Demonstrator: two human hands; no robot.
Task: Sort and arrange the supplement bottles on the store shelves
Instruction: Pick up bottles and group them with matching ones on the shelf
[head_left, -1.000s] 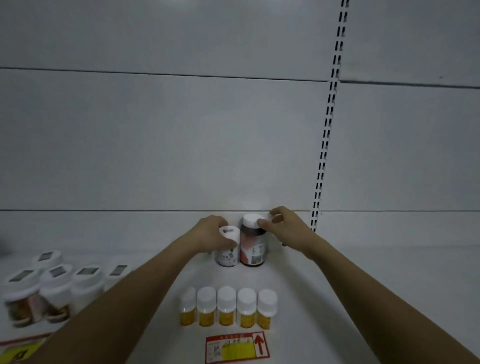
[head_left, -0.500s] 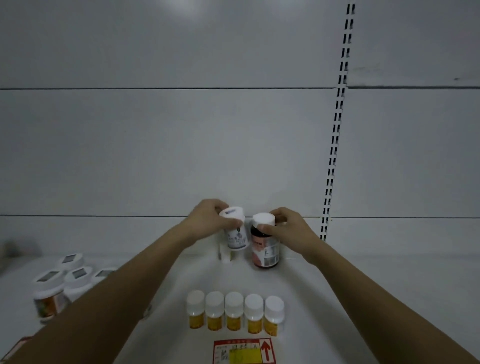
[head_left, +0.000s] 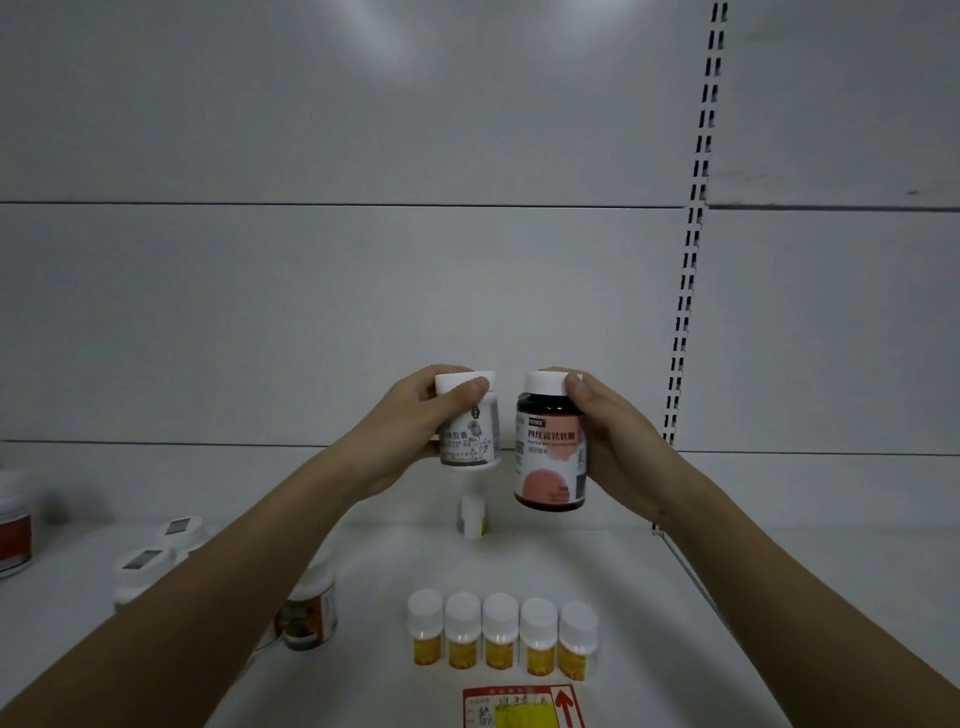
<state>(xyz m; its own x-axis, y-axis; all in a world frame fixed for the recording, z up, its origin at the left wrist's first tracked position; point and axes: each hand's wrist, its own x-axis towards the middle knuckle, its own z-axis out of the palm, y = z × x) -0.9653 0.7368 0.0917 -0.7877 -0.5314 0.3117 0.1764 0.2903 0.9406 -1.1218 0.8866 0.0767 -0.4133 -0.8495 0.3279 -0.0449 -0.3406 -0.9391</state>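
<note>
My left hand (head_left: 410, 421) grips a small white bottle (head_left: 474, 441) with a grey flower label, held up above the shelf. My right hand (head_left: 613, 441) grips a dark bottle (head_left: 549, 457) with a white cap and a pink label, held upright beside the white one. Both bottles hang in the air, close together and apart from the shelf (head_left: 623, 571). Below them a tiny white bottle (head_left: 471, 515) stands alone near the back wall. A row of several small yellow-label bottles (head_left: 501, 636) with white caps stands at the front.
A brown-label jar (head_left: 309, 613) stands partly behind my left forearm. White-lidded jars (head_left: 156, 556) cluster at the left, with a red-label jar (head_left: 13, 525) at the far left edge. A red and yellow price tag (head_left: 522, 709) lies at the front. A slotted upright (head_left: 688, 270) runs up the back wall.
Both hands have lifted their bottles off the shelf and raised them, labels turned toward me. The tiny white bottle behind them has come into sight.
</note>
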